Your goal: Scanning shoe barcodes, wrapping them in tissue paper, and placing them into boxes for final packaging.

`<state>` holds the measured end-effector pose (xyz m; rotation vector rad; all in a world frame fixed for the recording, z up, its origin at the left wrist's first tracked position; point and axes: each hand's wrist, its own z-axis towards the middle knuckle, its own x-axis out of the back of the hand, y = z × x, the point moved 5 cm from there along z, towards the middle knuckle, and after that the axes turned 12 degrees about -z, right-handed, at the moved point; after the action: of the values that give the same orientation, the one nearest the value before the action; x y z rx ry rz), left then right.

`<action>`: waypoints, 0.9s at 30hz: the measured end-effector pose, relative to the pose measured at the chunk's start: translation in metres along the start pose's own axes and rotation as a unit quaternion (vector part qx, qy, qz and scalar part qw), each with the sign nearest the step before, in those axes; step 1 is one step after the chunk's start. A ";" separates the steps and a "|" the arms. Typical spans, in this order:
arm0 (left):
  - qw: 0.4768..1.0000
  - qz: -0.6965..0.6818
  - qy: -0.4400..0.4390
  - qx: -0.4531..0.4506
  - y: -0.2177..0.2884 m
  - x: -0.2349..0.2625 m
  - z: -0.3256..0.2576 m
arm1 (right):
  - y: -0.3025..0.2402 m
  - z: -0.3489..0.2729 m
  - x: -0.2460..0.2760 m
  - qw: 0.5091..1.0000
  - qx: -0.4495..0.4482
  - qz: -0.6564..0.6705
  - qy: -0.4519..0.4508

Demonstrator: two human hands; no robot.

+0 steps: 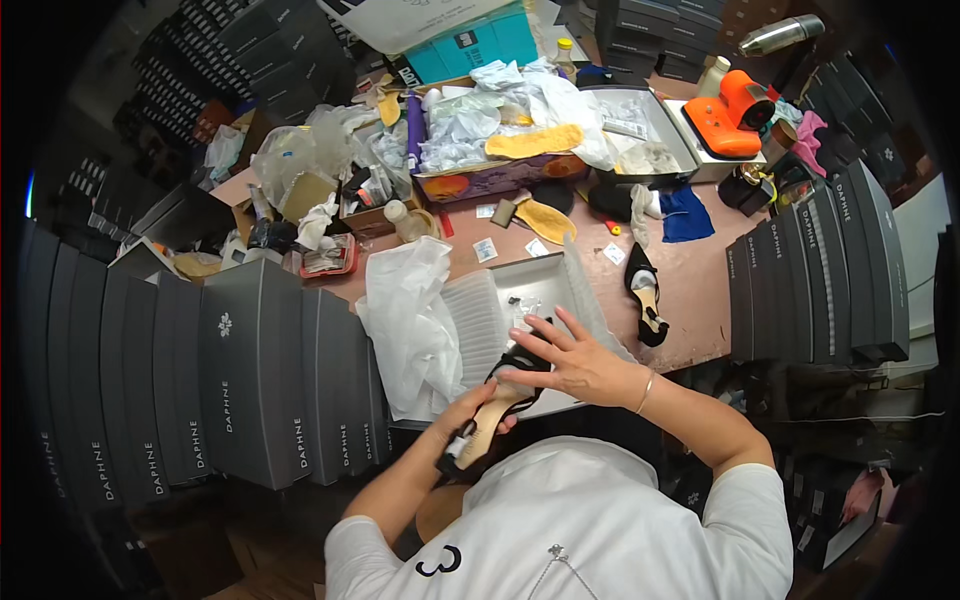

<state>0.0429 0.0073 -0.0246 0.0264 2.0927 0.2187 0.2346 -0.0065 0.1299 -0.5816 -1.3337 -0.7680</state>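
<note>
- We see our left hand point(478, 408) closed around the middle of a black high-heeled shoe point(487, 415) with a tan insole, the grip pinching it from beneath, low in the picture at about six o'clock.
- Our right hand point(562, 362) lies over the toe end of that same shoe, fingers spread flat and fanned toward eleven o'clock; this grip is spread, touching the shoe and not clasping it.
- The shoe sits tilted, its toe up toward the open grey shoebox point(535, 290) and its heel end down toward our white shirt point(590, 530).
- The shoebox rests on the brown surface point(700, 300) just beyond our hands, and white tissue paper point(410, 320) spills over its edge at nine o'clock.
- A second black heeled shoe point(645, 292) lies on the surface at three o'clock of the box, well apart from our hands.
- Stacks of dark grey shoeboxes point(250, 370) stand on edge at nine o'clock, and another row of dark boxes point(820, 265) stands at three o'clock.
- At twelve o'clock a patterned open box point(500, 178) holds crumpled paper and a yellow insole point(535, 142).
- An orange device point(735, 112) stands at about one o'clock, with a blue cloth point(688, 215) below it.
</note>
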 end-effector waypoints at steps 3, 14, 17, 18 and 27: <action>0.964 -0.117 0.147 -0.188 0.009 -0.032 -0.031 | -0.014 0.019 0.003 0.981 -0.112 0.145 0.060; 0.908 -0.215 0.211 -0.291 -0.033 -0.046 -0.023 | -0.062 0.046 -0.065 0.976 -0.129 0.168 0.046; 0.906 -0.215 0.194 -0.307 -0.037 -0.043 -0.025 | -0.066 0.042 -0.060 0.985 -0.100 0.135 0.045; 0.913 -0.211 0.180 -0.298 -0.037 -0.045 -0.026 | -0.066 0.043 -0.057 0.987 -0.102 0.117 0.042; 0.907 -0.106 0.139 -0.384 -0.039 -0.016 -0.025 | -0.068 0.045 -0.050 0.959 -0.177 0.221 0.024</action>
<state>0.0318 -0.0360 -0.0053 -0.7399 2.1271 0.9421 0.1506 -0.0073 0.0844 -1.0967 -0.9725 -0.6445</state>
